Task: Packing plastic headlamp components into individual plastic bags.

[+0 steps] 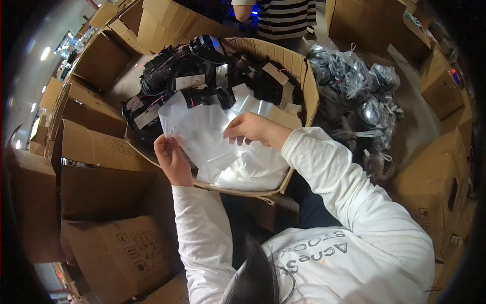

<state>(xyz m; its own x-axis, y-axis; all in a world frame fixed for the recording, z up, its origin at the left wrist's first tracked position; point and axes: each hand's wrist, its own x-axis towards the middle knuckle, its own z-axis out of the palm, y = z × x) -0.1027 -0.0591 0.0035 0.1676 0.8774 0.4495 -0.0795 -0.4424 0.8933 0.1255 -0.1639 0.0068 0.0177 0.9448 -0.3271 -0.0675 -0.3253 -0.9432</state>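
My left hand (173,158) pinches plastic bag (198,129) at its left edge, fingers up, forearm pointing nearly straight ahead. My right hand (257,127) pinches bag's right side, knuckles up, elbow bent outward. Bag spread between hands, over cardboard box (312,96), nearer its near edge. Beside it, white bag pile (255,175); toward far edge, black parts (164,73).
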